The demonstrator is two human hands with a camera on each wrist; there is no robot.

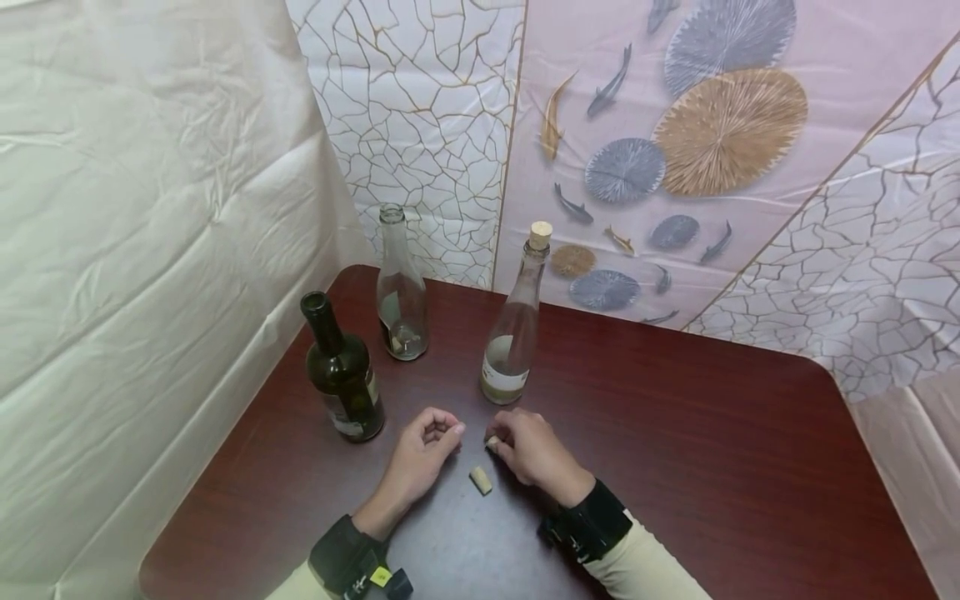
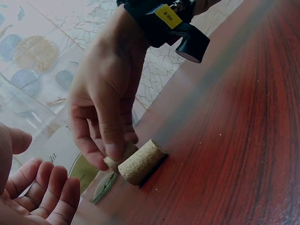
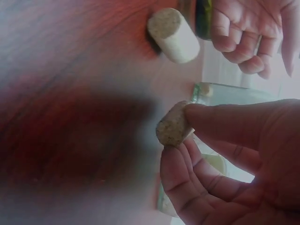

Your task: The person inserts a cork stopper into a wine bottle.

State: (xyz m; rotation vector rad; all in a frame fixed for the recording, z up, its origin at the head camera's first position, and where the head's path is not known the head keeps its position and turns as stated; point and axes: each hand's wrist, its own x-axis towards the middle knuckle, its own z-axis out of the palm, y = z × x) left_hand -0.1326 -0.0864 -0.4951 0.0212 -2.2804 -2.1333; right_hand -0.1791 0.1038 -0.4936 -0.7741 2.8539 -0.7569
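Between thumb and fingertips, my right hand (image 1: 534, 450) pinches a cork (image 3: 174, 124) just over the table. A second cork (image 1: 481, 480) lies on its side on the tabletop between the two hands, nearer to me. My left hand (image 1: 426, 450) holds nothing; its fingers are loosely curled, palm turned toward the right hand. Beyond the right hand stands a clear bottle (image 1: 510, 337) with a pale label and a cork stopper (image 1: 540, 235) in its mouth.
A dark green bottle (image 1: 337, 371) without a stopper stands left of my left hand. Farther back is an uncorked clear bottle (image 1: 402, 287) with a small cork-like piece inside. The dark red table (image 1: 712, 433) meets patterned cloth (image 1: 420, 108) at the back.
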